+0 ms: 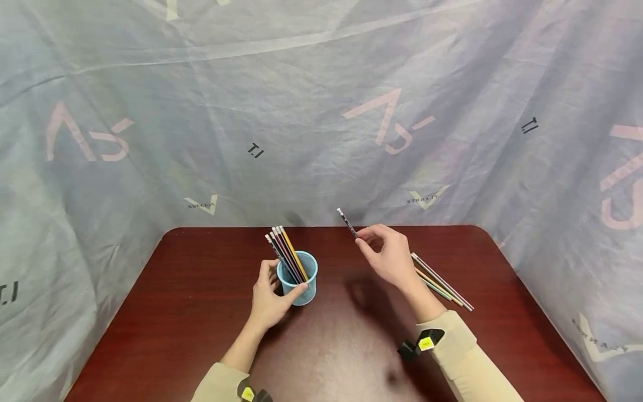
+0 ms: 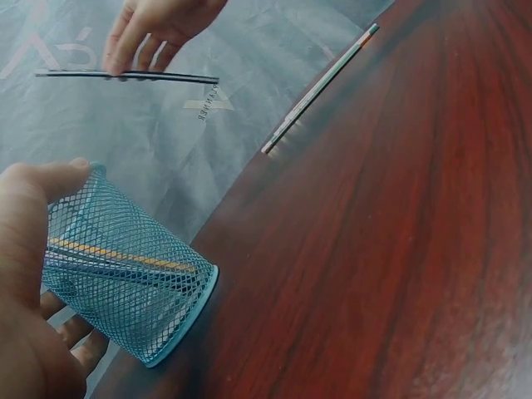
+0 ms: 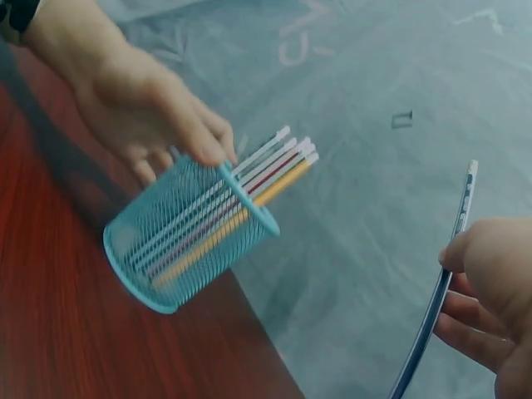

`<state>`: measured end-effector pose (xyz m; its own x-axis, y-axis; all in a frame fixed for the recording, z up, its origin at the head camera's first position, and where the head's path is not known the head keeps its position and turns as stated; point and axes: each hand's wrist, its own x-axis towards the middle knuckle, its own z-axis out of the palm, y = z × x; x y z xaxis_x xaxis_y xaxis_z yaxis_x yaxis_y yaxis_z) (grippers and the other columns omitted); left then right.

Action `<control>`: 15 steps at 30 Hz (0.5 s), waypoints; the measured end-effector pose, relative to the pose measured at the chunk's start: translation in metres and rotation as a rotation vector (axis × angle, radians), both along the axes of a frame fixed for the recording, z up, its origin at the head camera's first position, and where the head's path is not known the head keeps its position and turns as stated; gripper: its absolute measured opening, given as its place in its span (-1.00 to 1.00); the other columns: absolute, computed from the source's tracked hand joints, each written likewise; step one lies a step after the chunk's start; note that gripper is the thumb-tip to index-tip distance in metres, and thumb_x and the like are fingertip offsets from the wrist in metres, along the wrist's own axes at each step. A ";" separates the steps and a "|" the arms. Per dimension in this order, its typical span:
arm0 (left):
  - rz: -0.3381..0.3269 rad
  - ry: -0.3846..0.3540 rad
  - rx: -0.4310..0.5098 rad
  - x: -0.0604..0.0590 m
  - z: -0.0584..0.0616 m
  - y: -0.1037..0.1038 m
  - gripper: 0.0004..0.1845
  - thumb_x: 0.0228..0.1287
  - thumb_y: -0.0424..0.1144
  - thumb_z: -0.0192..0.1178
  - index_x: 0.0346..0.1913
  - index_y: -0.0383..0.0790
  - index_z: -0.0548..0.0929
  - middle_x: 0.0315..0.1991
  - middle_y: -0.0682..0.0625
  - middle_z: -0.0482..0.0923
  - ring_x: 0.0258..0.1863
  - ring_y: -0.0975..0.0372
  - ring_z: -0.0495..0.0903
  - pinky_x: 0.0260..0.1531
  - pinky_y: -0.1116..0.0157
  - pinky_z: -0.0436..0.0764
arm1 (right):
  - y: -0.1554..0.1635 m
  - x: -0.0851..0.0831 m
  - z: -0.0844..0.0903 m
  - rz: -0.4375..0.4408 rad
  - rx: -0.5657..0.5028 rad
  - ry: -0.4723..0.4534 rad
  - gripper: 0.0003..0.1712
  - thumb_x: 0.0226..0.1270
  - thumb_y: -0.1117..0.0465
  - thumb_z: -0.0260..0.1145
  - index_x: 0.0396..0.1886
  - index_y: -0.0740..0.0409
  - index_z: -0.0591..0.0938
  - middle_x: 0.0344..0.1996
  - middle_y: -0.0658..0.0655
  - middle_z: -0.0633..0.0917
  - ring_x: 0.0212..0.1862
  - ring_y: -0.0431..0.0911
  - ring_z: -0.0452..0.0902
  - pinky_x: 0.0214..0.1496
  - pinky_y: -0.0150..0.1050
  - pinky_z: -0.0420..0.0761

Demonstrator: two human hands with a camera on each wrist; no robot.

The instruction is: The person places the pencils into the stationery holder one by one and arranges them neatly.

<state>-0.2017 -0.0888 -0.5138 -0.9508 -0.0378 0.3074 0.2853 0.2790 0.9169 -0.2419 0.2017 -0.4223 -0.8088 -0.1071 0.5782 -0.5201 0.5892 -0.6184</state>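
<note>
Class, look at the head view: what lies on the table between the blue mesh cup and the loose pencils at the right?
Nothing rests on the table there. Between the cup and the loose pencils the head view shows only bare wood, with the right hand above it.

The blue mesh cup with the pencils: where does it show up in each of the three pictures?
Head: blue mesh cup at table centre, left hand gripping it.
Left wrist: lower left, beside the thumb.
Right wrist: left of centre, pencils poking out.
Shared landmark: the dark pencil in the right hand.
</note>
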 end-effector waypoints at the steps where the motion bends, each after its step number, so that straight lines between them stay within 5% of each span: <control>1: -0.006 0.000 -0.002 -0.001 0.000 0.001 -0.21 0.08 -0.22 0.67 0.29 -0.25 0.41 0.31 -0.22 0.63 0.34 -0.06 0.65 0.33 -0.10 0.65 | -0.002 0.000 0.001 0.005 -0.013 0.003 -0.89 0.33 0.28 0.54 -0.18 0.05 0.82 -0.33 -0.01 0.83 -0.33 -0.20 0.75 -0.25 -0.41 0.73; 15: -0.002 0.000 0.004 -0.002 0.000 0.000 -0.21 0.08 -0.25 0.67 0.28 -0.25 0.40 0.31 -0.19 0.63 0.33 -0.03 0.66 0.32 -0.09 0.66 | -0.060 0.001 0.020 0.156 -0.161 0.028 -0.91 0.40 0.30 0.49 -0.15 0.12 0.75 -0.31 0.04 0.82 -0.30 -0.14 0.74 -0.20 -0.30 0.77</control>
<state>-0.2040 -0.0884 -0.5142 -0.9509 -0.0369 0.3074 0.2861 0.2746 0.9180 -0.2410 0.1417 -0.4026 -0.7733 -0.1343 0.6196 -0.6153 0.3948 -0.6823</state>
